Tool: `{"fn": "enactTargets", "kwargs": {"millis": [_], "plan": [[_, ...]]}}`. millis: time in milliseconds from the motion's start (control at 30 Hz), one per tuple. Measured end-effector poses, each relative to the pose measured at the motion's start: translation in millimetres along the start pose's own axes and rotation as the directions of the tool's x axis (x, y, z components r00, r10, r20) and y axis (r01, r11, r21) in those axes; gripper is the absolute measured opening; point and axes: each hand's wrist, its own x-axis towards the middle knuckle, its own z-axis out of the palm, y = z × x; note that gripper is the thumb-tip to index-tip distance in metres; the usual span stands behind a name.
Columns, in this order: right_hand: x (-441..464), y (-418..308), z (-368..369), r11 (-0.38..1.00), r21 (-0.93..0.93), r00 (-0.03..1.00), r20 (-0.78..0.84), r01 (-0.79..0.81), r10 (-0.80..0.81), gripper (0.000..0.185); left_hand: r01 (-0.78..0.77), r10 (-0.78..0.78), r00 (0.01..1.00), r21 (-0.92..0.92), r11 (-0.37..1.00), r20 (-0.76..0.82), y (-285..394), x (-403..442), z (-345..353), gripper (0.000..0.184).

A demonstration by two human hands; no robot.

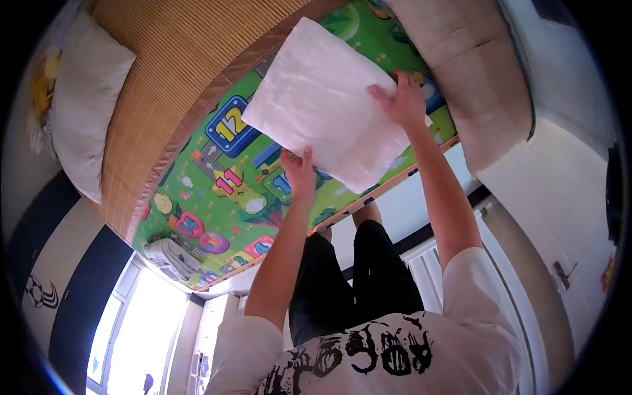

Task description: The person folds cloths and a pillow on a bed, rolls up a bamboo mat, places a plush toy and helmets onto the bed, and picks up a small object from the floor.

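Note:
A folded white cloth [329, 99] lies at a slant on the green printed play mat [197, 191], its layers stacked into a rough square. My left hand [299, 174] is at its near left edge, thumb and fingers apart, with the thumb tip close against the fabric. Over the right edge rests my right hand [405, 102], fingers spread and the thumb on top of the cloth. Whether any fingertips reach under the fabric is hidden.
A woven bamboo mat [191, 52] with a brown border adjoins the play mat. A pale pillow [89, 105] lies far left, and a long beige cushion [471, 72] runs along the right. Folded grey fabric [172, 259] sits at the mat's lower left corner.

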Motion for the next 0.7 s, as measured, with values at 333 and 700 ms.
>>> {"fn": "enactTargets", "kwargs": {"millis": [333,700], "plan": [[-4.5,3.7,14.3,0.981,-0.126,0.969,0.182,-0.148,0.170,0.066,-0.053,0.037,0.998,0.493,0.868,0.043,-13.9,26.5,-21.6,0.055],[-109.6,-74.7,31.7,0.965,-0.099,0.957,-0.137,0.244,-0.256,0.056,0.035,0.040,0.956,0.248,0.968,-0.291,-19.8,-21.7,-207.1,0.061]]}}
